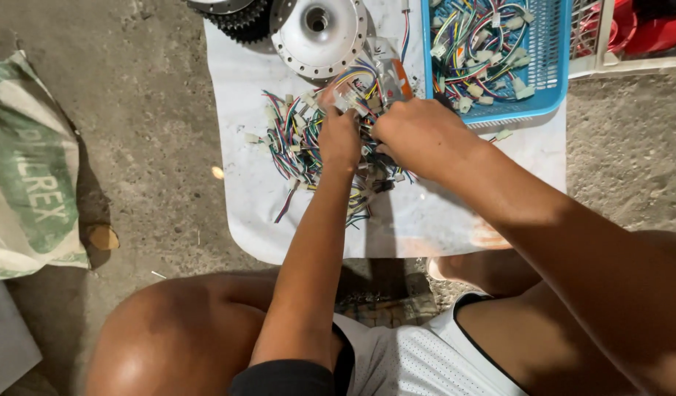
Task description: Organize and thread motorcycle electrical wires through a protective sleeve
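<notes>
- Far left, a green-and-white woven sack [30, 169] lies on the concrete floor [147, 110], well apart from the work; it blocks nothing.
- My left hand [339, 138] is down in the pile of wire harnesses [297, 147], which sits near the middle of the white sheet [242, 198], towards its far edge. Its grip looks clenched on a cluster of wires and small white connectors, though the fingertips are hidden beneath the hand.
- My right hand [418, 132] is just beside it, touching the same tangle, its grip clenched on wires from the right side.
- I judge the step in hand to be teasing one harness out of the heap. The next move calls for a slow, steady pull apart, since the strands are interlaced and connectors can snag.
- At the sheet's far edge stand a silver wheel hub [319, 33] and, left of it, a dark toothed sprocket [231, 18], both close behind the pile.
- At the far right corner a blue plastic basket [550, 66] holds more coloured harnesses, just beyond my right hand; its near rim crowds any lift that way.
</notes>
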